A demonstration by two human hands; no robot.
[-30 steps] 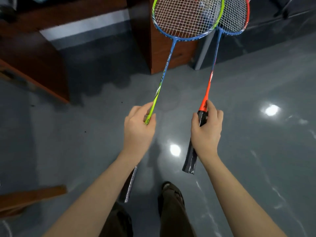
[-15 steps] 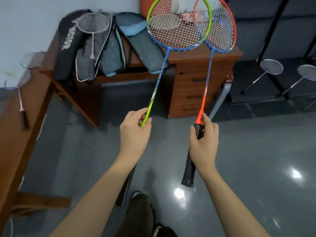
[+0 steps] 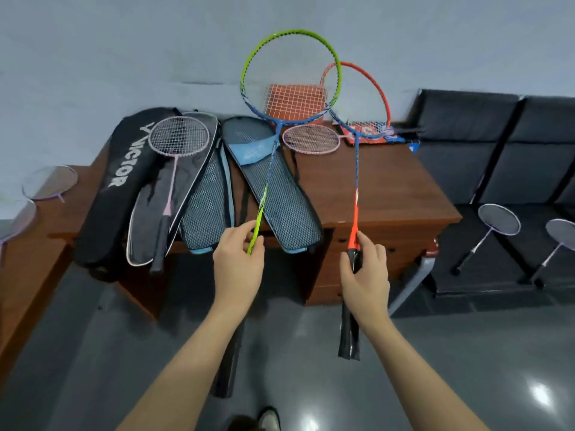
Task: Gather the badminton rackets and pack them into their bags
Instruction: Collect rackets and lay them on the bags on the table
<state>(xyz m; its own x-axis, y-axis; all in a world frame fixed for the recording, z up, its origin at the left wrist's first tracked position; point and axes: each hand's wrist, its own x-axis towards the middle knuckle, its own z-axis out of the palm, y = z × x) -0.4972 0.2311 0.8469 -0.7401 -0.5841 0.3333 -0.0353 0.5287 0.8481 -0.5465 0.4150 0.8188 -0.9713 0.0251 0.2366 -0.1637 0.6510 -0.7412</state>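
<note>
Now the desk (image 3: 389, 194) with its bags has come fully into sight, where a second ago there was mostly floor; the person has reached the packing spot, I'd judge. Left hand (image 3: 238, 269) pinches the green racket (image 3: 264, 194) low on its shaft; right hand (image 3: 364, 275) is curled round the orange racket (image 3: 356, 188) at the top of its grip; both heads stand upright over the mesh bags (image 3: 280, 200); other rackets lie about, unpacked.

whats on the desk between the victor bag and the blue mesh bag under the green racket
In the head view: a grey bag with a pink racket on it, then another mesh bag.
</note>
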